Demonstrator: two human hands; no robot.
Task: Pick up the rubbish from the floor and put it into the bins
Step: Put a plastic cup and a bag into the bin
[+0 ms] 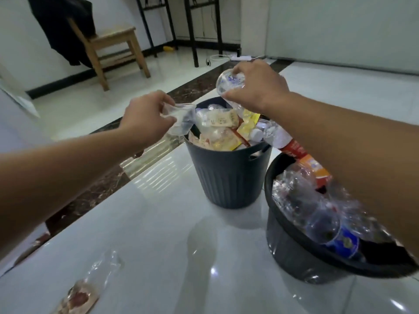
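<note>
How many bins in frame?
2. One ribbed bin stands mid-floor, heaped with wrappers. The other bin is nearer on the right, full of plastic bottles. No others show.

place: lived-in indoor room | cues: glossy floor (158,234), wooden chair (113,37), draped jacket (63,26), power strip (240,57)
</note>
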